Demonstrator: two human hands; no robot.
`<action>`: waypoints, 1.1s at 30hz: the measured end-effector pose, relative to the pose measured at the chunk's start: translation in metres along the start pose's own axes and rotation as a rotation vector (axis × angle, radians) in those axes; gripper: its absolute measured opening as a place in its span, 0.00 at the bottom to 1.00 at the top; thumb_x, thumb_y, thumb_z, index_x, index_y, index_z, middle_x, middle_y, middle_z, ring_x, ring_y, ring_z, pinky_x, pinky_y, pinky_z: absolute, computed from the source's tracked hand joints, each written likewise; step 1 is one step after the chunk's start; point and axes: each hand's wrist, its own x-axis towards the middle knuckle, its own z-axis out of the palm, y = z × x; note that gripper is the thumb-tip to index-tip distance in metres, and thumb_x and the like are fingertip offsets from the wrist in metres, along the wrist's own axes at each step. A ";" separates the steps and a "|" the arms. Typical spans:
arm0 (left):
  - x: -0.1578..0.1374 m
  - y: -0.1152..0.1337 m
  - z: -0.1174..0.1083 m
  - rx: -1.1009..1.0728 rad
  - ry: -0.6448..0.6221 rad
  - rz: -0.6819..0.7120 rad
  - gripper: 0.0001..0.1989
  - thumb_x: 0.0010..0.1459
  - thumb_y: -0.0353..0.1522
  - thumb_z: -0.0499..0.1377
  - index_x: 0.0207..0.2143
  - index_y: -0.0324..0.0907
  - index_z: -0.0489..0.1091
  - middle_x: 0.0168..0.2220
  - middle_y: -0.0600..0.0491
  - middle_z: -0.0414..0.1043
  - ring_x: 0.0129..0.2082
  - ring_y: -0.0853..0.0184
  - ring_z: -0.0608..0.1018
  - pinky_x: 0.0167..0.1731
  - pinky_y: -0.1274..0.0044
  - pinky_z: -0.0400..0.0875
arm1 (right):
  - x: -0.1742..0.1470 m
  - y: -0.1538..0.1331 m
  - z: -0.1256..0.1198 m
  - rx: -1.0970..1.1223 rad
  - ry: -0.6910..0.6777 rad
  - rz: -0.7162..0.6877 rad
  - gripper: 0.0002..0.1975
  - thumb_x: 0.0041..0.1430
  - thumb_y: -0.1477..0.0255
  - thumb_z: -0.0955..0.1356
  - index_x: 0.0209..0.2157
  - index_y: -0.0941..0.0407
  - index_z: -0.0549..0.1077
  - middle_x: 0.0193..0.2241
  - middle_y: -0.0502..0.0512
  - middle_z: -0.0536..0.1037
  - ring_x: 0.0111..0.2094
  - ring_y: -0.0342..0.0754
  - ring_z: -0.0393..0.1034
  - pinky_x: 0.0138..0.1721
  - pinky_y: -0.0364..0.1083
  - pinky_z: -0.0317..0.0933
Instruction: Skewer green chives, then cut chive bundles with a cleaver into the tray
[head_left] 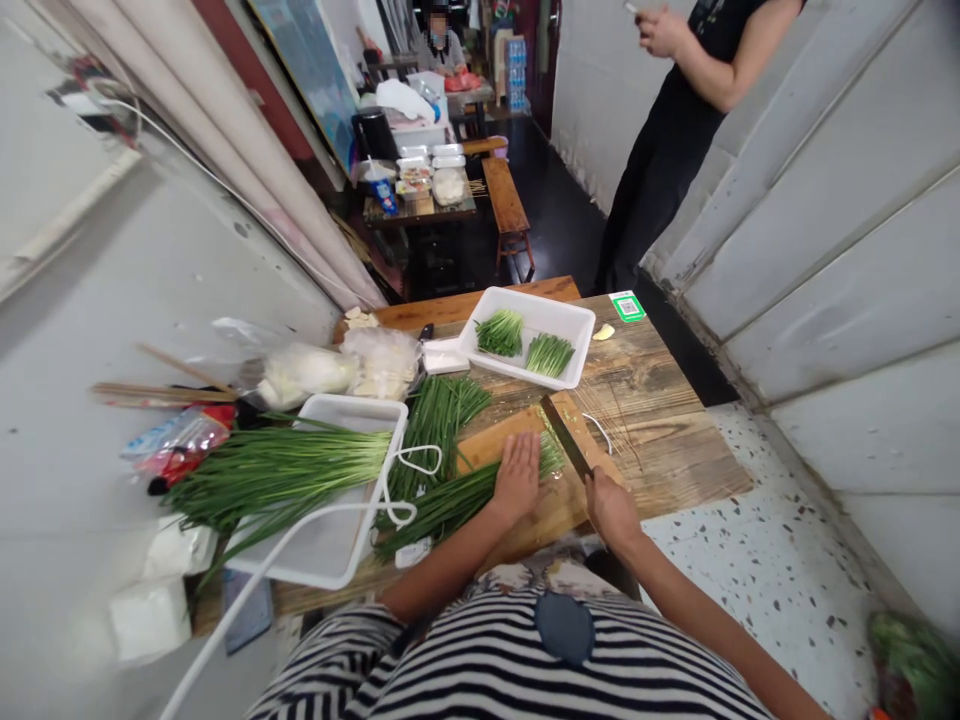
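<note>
My left hand presses down over a bunch of garlic chives, holding it against the wooden cutting board. The pale cut ends stick out to the right of my fingers. In my right hand is the handle of a kitchen knife, whose long dark blade slants away over the board, just right of those ends. Small green and white bits lie near the blade's tip. More loose chives lie left of the board.
At left, a white tray bears long chives, with a white cable across it. Beyond the board, another white tray contains two cut bundles. Thin skewers lie on the right. A person stands beyond; another sits farther back.
</note>
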 end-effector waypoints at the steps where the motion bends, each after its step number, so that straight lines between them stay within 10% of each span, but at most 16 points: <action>1: -0.007 -0.004 -0.003 0.009 0.023 -0.027 0.41 0.60 0.45 0.49 0.65 0.24 0.43 0.66 0.31 0.46 0.68 0.50 0.49 0.64 0.55 0.43 | -0.008 -0.002 -0.003 -0.006 0.010 -0.008 0.13 0.70 0.70 0.54 0.42 0.60 0.65 0.33 0.61 0.79 0.34 0.49 0.76 0.30 0.42 0.58; 11: -0.055 -0.026 0.006 0.003 -0.019 -0.205 0.40 0.59 0.45 0.51 0.64 0.26 0.48 0.63 0.29 0.54 0.65 0.46 0.55 0.61 0.53 0.49 | -0.048 -0.035 -0.010 0.055 -0.194 -0.200 0.12 0.69 0.74 0.53 0.41 0.60 0.65 0.35 0.64 0.78 0.37 0.50 0.76 0.31 0.42 0.57; 33: -0.052 -0.035 0.009 -0.015 -0.136 -0.255 0.29 0.61 0.35 0.54 0.60 0.26 0.55 0.53 0.33 0.64 0.57 0.51 0.66 0.56 0.61 0.62 | -0.046 -0.052 0.003 -0.001 -0.254 -0.179 0.15 0.69 0.73 0.52 0.43 0.61 0.66 0.34 0.65 0.79 0.37 0.50 0.76 0.31 0.41 0.59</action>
